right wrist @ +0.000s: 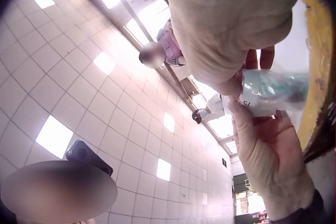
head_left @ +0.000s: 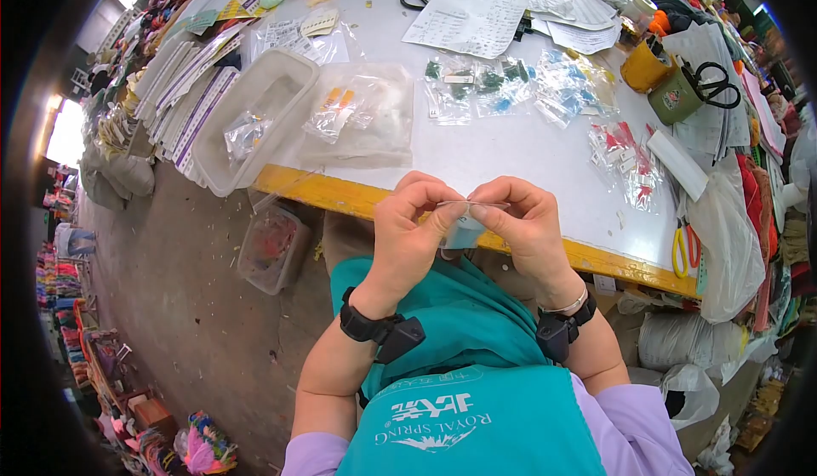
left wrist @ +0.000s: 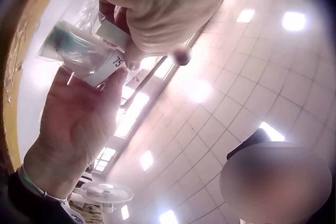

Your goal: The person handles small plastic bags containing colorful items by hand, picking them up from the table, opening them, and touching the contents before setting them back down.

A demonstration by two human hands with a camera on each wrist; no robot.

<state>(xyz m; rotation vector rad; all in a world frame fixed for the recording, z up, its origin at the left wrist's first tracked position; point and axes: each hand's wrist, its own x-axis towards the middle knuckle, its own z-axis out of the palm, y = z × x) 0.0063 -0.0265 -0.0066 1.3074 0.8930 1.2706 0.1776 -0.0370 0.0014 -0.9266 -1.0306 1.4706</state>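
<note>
Both hands meet just off the table's yellow front edge, holding a small clear plastic bag with teal contents. The left hand pinches the top of the bag between thumb and forefinger. Facing it, the right hand pinches the same top edge, with the two thumbs close together. In the left wrist view a white label marked 75 lies along the bag's top, and the bag's body hangs away from the fingers. The right wrist view shows the teal contents through the clear plastic.
On the white table lie bags with green and blue pieces, a bag with red pieces and paper sheets. A clear plastic tub overhangs the left edge. Yellow-handled scissors lie at the right front.
</note>
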